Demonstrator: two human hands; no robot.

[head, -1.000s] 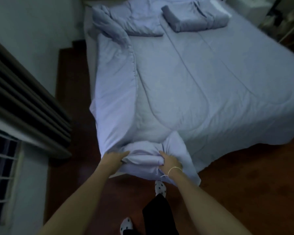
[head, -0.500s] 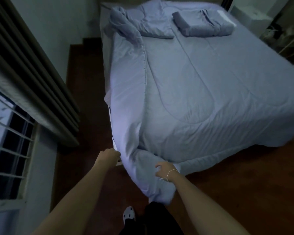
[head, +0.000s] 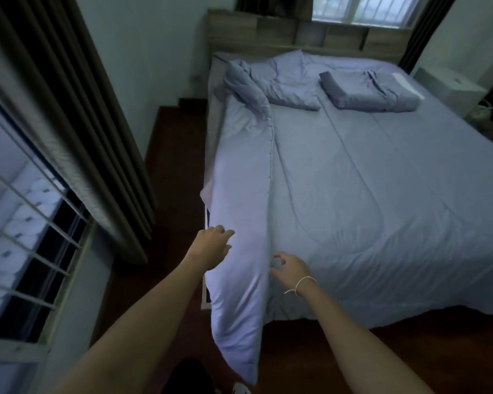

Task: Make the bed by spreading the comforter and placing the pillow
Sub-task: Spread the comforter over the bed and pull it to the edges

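Note:
A pale lilac comforter (head: 367,194) lies spread over the bed. Its left strip (head: 244,194) is folded back on top, and the strip's near corner hangs off the foot toward the floor. My left hand (head: 211,247) touches the strip's left edge with fingers apart. My right hand (head: 289,268), with a thin band on the wrist, hovers loosely curled at the fold line and holds nothing. One pillow (head: 288,81) lies at the head on the left. A second pillow (head: 367,91) lies at the head on the right. A bunched end of the comforter (head: 245,86) rests by the left pillow.
A wooden headboard (head: 296,32) stands under a window. Dark curtains (head: 77,115) and a barred window (head: 17,237) line the left wall, leaving a narrow strip of wooden floor (head: 177,172) beside the bed. A white unit (head: 450,86) stands at the right.
Both hands have let go of the comforter's bunched near corner, which dropped off the foot of the bed. The hands moved up onto the bed, and the view lifted toward the headboard.

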